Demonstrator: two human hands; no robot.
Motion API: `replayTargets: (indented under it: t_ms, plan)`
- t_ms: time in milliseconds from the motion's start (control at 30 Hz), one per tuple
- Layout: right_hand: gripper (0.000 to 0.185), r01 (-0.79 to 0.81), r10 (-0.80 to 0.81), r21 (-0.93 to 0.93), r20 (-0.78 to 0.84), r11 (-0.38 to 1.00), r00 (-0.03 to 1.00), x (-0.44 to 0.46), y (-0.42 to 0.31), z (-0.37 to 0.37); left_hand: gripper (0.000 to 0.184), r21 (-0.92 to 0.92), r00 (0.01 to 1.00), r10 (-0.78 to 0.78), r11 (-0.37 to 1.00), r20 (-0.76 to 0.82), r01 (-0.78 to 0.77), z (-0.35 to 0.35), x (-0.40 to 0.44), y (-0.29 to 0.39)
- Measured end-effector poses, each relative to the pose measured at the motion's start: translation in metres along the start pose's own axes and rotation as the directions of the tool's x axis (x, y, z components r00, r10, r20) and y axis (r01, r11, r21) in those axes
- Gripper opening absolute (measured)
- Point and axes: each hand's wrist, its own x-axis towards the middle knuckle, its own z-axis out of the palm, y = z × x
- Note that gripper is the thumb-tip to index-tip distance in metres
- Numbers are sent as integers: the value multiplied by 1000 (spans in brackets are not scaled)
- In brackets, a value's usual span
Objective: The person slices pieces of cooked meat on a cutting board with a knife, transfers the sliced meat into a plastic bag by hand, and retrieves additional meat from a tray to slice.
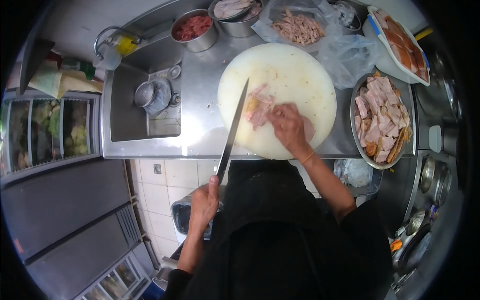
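Note:
My left hand (203,204) is closed around the handle of a long knife (234,127). Its blade slants up over the left part of a round white cutting board (285,60), tip pointing away from me. Cut pieces of pale pink cooked meat (258,111) lie near the board's middle, just right of the blade. My right hand (289,129) is over the board with its fingers curled and pinched at the right edge of these pieces; the fingertips are partly hidden. Another flat meat slice (308,128) shows beside that hand, partly covered by it.
An oval metal tray of sliced meat (381,120) stands right of the board. Behind it sit a white tub of meat (400,47), a plastic bag with meat strips (297,27) and a pot of red meat (194,31). A sink (145,127) is at left.

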Motion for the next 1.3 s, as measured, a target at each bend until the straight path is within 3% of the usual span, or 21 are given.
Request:
replayTargets:
  t_ms: [200, 500, 933, 1300]
  plan:
    - [23, -59, 59, -2, 4, 998, 998, -47, -5, 1, 85, 138, 992, 118, 983, 42, -122, 5, -1, 21]
    - [18, -56, 55, 23, 54, 998, 997, -50, -6, -11, 82, 292, 995, 65, 953, 76, -85, -3, -9, 25]
    - [14, -56, 55, 38, 23, 998, 998, -50, -5, -9, 78, 282, 997, -7, 959, 76, -14, 3, -21, 24]
    - [9, -43, 45, 55, -29, 998, 999, -47, -4, -6, 68, 482, 996, -13, 875, 92, -33, -14, -51, 28]
